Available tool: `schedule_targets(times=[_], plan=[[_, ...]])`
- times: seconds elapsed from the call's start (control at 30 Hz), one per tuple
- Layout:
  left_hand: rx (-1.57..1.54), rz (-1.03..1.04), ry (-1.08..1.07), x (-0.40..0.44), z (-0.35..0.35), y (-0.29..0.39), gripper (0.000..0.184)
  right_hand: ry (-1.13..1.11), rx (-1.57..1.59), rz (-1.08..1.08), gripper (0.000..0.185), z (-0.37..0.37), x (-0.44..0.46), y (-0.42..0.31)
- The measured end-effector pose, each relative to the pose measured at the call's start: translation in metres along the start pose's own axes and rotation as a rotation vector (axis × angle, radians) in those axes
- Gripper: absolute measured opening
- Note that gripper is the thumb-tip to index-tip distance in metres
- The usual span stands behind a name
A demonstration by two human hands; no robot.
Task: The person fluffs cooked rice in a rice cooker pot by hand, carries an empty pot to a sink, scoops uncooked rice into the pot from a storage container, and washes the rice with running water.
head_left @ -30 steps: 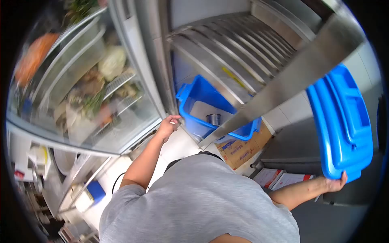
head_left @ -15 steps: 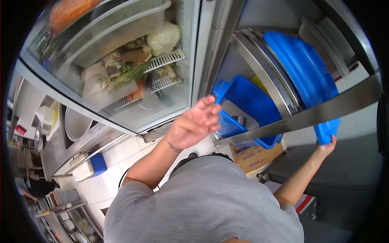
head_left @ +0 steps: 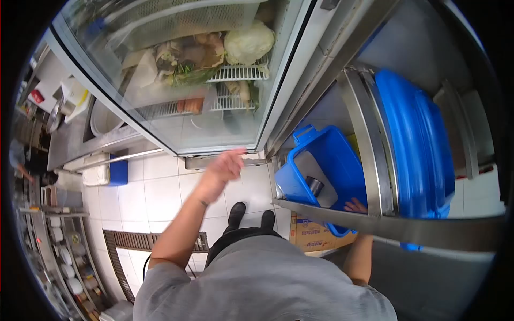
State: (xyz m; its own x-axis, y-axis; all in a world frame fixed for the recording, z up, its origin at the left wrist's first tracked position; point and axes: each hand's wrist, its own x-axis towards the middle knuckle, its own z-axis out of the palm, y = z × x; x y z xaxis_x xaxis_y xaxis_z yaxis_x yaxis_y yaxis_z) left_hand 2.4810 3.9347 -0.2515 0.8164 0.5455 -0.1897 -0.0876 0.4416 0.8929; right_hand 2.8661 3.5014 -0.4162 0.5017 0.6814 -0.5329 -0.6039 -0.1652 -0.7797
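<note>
My right hand (head_left: pixel 356 206), fingers spread by the blue bin (head_left: pixel 342 158) below the rack (head_left: pixel 365 142), could strike the steel bar (head_left: pixel 423 230) if lifted carelessly, jolting the lid (head_left: pixel 416 144); my left hand (head_left: pixel 227 167) looks empty, fingers loose.

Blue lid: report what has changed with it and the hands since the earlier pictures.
The blue lid has moved from beside the steel rack onto it. The right hand has let it go and moved toward the blue bin. The left hand remains empty. The bin stays below the rack, the metal cup still inside.
</note>
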Motion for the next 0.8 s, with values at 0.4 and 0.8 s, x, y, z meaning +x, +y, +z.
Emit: schedule_targets(times=[0.4,0.8], plan=[[0.763,-0.430,0.301,-0.096,-0.003,-0.252,0.041,0.296,-0.681,0.488,0.074,0.046,0.207,0.087],[0.860,-0.542,0.515,-0.130,-0.045,-0.322,0.038,0.314,-0.970,0.296,0.076,0.011,0.256,0.144]])
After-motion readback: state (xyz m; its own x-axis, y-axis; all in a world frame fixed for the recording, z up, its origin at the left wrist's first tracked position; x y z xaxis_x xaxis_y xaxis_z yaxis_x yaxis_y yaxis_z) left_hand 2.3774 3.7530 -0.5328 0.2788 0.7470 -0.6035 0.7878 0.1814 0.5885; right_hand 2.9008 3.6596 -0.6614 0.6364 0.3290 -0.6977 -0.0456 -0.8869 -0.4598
